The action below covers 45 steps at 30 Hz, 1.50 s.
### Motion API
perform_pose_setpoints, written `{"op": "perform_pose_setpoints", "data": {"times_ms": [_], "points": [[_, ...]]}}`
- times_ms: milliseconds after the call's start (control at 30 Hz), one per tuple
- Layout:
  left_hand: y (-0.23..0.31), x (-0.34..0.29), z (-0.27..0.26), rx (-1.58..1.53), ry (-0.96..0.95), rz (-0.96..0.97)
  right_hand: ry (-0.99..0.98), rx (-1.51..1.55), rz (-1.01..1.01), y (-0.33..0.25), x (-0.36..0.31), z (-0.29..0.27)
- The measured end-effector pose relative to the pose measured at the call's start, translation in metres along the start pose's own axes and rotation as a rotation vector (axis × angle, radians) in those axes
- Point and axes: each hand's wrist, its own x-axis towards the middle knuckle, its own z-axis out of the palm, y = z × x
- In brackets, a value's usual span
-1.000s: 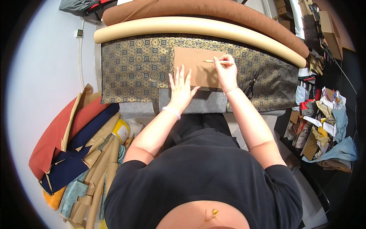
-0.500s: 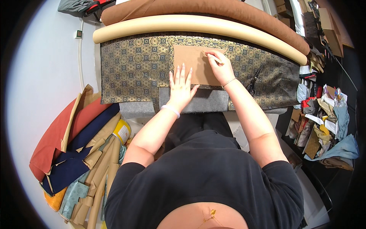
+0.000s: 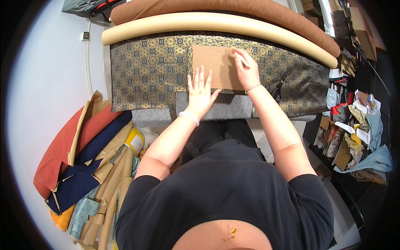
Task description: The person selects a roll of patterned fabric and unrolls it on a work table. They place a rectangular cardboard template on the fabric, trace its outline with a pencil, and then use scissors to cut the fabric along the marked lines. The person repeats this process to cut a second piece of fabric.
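Note:
A flat tan rectangular board (image 3: 214, 62) lies on patterned black-and-gold fabric (image 3: 143, 75). My left hand (image 3: 200, 96) rests flat on the board's near left part, fingers spread and holding nothing. At the board's right side, my right hand (image 3: 248, 74) is closed in a writing grip round a thin, pale pencil-like stick (image 3: 247, 65). The fingers hide its tip, so contact with the board cannot be made out. Grey backing (image 3: 233, 109) shows along the fabric's near edge. To the right of my right wrist, black scissors (image 3: 278, 89) lie on the fabric.
Behind the fabric stretch a cream roll (image 3: 208, 23) and a brown roll (image 3: 233, 7). Red material (image 3: 58, 154), navy material (image 3: 77, 183) and several tan rolls (image 3: 109, 208) lean at the left, beside a yellow-and-white container (image 3: 135, 141). Mixed scraps (image 3: 354, 133) are heaped on the right.
My right hand has moved slightly right and away from me, toward the board's far right corner, keeping hold of the stick. My left hand stays flat on the board. The view has shifted a little.

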Motion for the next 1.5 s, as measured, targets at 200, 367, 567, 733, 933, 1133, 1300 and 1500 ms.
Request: {"op": "perform_pose_setpoints", "data": {"times_ms": [200, 367, 567, 733, 933, 1133, 1300, 1500], "points": [[-0.023, 0.012, -0.014, -0.370, 0.093, -0.424, 0.255, 0.022, 0.077, 0.026, -0.018, -0.012], [-0.053, 0.024, 0.001, -0.839, -0.008, -0.627, 0.307, 0.024, 0.146, 0.034, -0.023, -0.006], [-0.062, 0.041, -0.011, -1.222, -0.199, -0.790, 0.283, 0.148, 0.587, 0.097, -0.002, 0.003], [-0.065, 0.043, -0.010, -1.195, -0.272, -0.754, 0.177, 0.055, 0.723, 0.101, 0.001, 0.009], [-0.053, 0.025, -0.020, -1.094, -0.278, -0.728, 0.210, 0.019, 0.648, 0.087, -0.023, 0.000], [0.005, -0.043, -0.007, -1.364, -0.153, -0.744, 0.020, -0.122, 0.484, 0.063, -0.021, -0.039], [0.064, -0.077, 0.005, -1.783, -0.452, -1.114, -0.445, -0.443, 0.275, 0.026, 0.041, -0.053], [0.100, -0.090, 0.044, -2.009, -0.665, -1.203, -0.891, -0.742, 0.049, 0.007, 0.085, -0.002]]}}
